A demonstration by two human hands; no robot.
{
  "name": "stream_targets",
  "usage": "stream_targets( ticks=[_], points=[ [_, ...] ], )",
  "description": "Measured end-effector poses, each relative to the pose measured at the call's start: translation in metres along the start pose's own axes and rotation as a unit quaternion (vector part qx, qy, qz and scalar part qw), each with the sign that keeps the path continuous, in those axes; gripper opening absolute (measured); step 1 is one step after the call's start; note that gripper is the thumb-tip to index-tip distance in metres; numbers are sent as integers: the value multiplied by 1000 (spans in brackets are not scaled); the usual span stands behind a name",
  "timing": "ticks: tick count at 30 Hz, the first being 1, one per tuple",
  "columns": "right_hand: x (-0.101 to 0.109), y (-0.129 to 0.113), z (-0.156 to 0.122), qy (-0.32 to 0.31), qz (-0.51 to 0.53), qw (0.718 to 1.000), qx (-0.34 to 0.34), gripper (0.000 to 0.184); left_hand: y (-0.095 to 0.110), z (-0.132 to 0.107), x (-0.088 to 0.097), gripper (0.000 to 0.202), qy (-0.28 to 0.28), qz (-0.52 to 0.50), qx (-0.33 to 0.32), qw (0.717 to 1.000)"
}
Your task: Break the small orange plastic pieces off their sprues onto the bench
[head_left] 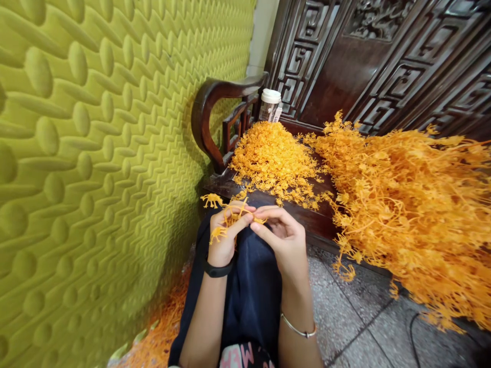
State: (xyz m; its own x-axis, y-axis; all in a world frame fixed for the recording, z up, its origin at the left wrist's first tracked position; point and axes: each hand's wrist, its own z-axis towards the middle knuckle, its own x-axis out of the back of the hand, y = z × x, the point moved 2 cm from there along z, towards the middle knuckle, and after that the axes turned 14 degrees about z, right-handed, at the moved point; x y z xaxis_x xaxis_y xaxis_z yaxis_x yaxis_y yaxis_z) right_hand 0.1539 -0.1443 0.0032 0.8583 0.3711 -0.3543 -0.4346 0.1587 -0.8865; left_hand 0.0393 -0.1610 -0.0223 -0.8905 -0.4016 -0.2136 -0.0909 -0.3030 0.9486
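An orange plastic flower sprig (pixel 218 234) with thin branches and small star-like tips is held over my lap. My left hand (pixel 223 244) is closed around its branches, with some tips sticking out to the left and below. My right hand (pixel 288 239) meets it at the fingertips, with thumb and forefinger pinched on one end of the sprig. Exactly what lies between the fingertips is partly hidden. Just beyond my hands, a pile of small orange plastic pieces (pixel 276 158) lies on the dark wooden bench (pixel 224 183).
A large heap of long-stemmed orange plastic sprigs (pixel 414 204) spills over the bench edge at right. A white-lidded jar (pixel 271 98) stands behind the small pile, near the curved armrest (pixel 205 105). A green padded wall (pixel 95 153) rises at left. More orange pieces (pixel 161 332) lie low left.
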Motion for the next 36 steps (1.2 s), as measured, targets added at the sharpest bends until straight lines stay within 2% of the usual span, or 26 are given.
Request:
stream_targets(
  ticks=[6,12,17,22,28,30,36],
  points=[
    [-4,0,-1,38,-12,999,10,6,-4,-3,-9,10,41,-70,82,993],
    [-11,2,-3,74,-18,997,24,6,-3,-8,-14,18,95,-168,216,957],
    [-12,1,-4,65,-20,995,67,8,5,-9,-10,16,77,-159,198,964],
    [-11,1,-3,55,-41,996,65,8,6,-11,-13,17,50,-155,173,971],
    [-12,-3,-5,112,-111,979,129,9,2,-11,-17,16,83,-201,189,958],
    [-16,-3,-7,92,-136,976,142,9,2,-9,-15,16,102,-233,201,946],
    [-29,2,-11,-31,-221,963,150,12,4,-7,-1,8,161,-304,286,894]
  ],
)
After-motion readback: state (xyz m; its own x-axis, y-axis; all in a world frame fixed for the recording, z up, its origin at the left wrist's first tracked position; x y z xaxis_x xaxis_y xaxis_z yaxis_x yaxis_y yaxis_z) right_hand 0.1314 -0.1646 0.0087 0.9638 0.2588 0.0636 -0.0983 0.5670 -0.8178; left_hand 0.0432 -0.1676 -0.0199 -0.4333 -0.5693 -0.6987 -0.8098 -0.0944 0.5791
